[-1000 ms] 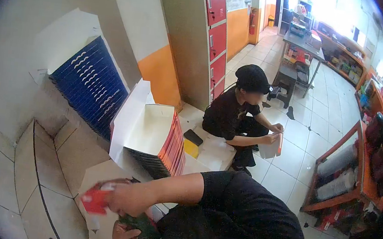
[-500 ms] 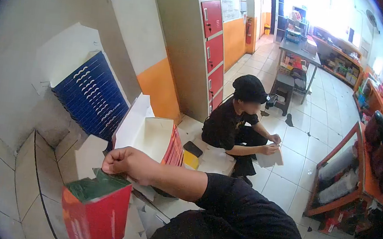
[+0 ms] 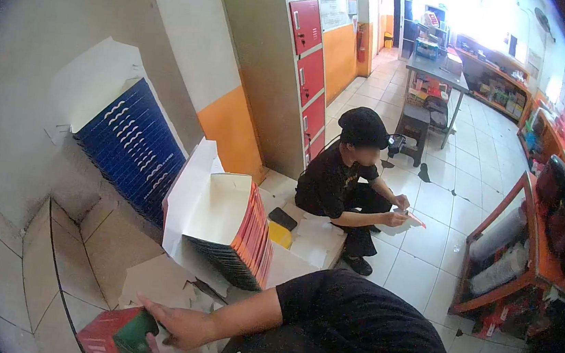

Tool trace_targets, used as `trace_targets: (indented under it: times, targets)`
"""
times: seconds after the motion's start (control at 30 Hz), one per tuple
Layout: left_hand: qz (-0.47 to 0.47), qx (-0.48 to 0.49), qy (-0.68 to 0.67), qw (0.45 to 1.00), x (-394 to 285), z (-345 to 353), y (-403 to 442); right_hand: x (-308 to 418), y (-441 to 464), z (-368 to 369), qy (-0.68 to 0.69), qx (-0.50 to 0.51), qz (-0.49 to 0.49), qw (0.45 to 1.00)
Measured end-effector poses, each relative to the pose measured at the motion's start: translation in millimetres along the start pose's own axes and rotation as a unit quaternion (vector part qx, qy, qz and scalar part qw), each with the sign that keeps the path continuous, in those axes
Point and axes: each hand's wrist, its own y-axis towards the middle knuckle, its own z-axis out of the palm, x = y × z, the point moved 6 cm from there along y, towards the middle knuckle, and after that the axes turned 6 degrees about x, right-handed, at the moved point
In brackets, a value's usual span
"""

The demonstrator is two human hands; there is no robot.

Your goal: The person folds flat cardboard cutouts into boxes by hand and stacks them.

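A carton [image 3: 99, 335], red outside with a green panel facing the arm, is tilted at the lower left, above the tiled step [image 3: 61, 250]. The person's right hand [image 3: 183, 324] reaches it from the right, fingers spread, the index finger stretched along the upper corner of the green panel. A fingertip-like shape at the lower edge of that panel may belong to the left hand; the rest of it is hidden, so whether it grips or merely touches I cannot tell. Pale cardboard [image 3: 151, 278] lies just behind the carton.

Farther back stands a nested stack of red-orange cartons [image 3: 239, 230], pale inside, and left of it a stack of blue cartons [image 3: 135, 151] leans against the wall. A dark phone [image 3: 283, 218] lies beside a yellow item [image 3: 280, 235], right of the red-orange stack. Near these a co-worker [image 3: 336, 189] in a black cap sits low, both hands on a thin red-edged piece [image 3: 417, 220]. Red lockers [image 3: 305, 75] rise behind.
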Motion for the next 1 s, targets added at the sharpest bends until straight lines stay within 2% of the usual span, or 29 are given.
trace_targets:
  times: [0.07,0.17,0.27,0.37,0.47,0.57,0.63,0.67,0.73,0.77,0.87,0.97,1.0]
  targets:
    - [0.002,-0.02,0.005,1.0,3.8,-4.2,-0.2,-3.3,-4.7,-9.6,0.077,0.073,0.163,0.981]
    - [0.0,-0.065,0.011,0.998,8.2,-21.8,2.2,-28.9,0.7,-12.0,-0.009,-0.057,-0.001,0.998]
    - [-0.001,-0.11,0.02,0.994,11.3,-31.4,6.5,6.1,-11.5,-54.0,0.05,-0.12,0.055,0.99]
    - [0.003,-0.143,0.036,0.989,15.3,-28.9,10.2,8.2,-13.1,-28.7,-0.096,-0.082,-0.169,0.977]
    - [0.04,-0.162,0.103,0.981,14.8,-12.4,12.6,0.0,-12.0,-9.8,-0.187,-0.05,-0.138,0.971]
    - [0.14,-0.165,0.238,0.947,5.6,11.7,11.8,-2.6,-8.5,-8.5,-0.188,-0.005,-0.105,0.976]
    - [0.219,-0.159,0.207,0.94,24.2,28.5,23.6,-17.7,-5.0,-11.9,-0.141,-0.045,-0.062,0.987]
    - [0.264,-0.154,0.131,0.943,56.3,30.7,32.9,-23.8,-4.3,-13.4,-0.116,-0.065,-0.041,0.99]
    - [0.298,-0.129,0.109,0.939,52.3,36.1,29.1,-11.0,-10.7,-22.7,-0.161,-0.057,-0.035,0.985]
    - [0.288,-0.109,0.163,0.937,45.9,38.8,22.7,-6.7,-12.7,-25.9,-0.183,-0.053,-0.033,0.981]
    - [0.237,-0.062,0.225,0.943,23.4,38.1,8.9,-13.4,-6.0,-12.6,-0.197,-0.017,-0.14,0.97]
    - [0.174,-0.024,0.239,0.955,15.6,30.5,1.6,18.1,-11.6,-48.4,-0.053,-0.001,-0.231,0.972]
    - [0.152,-0.013,0.243,0.958,13.3,29.0,-0.9,34.0,-13.0,-64.4,-0.069,-0.023,-0.277,0.958]
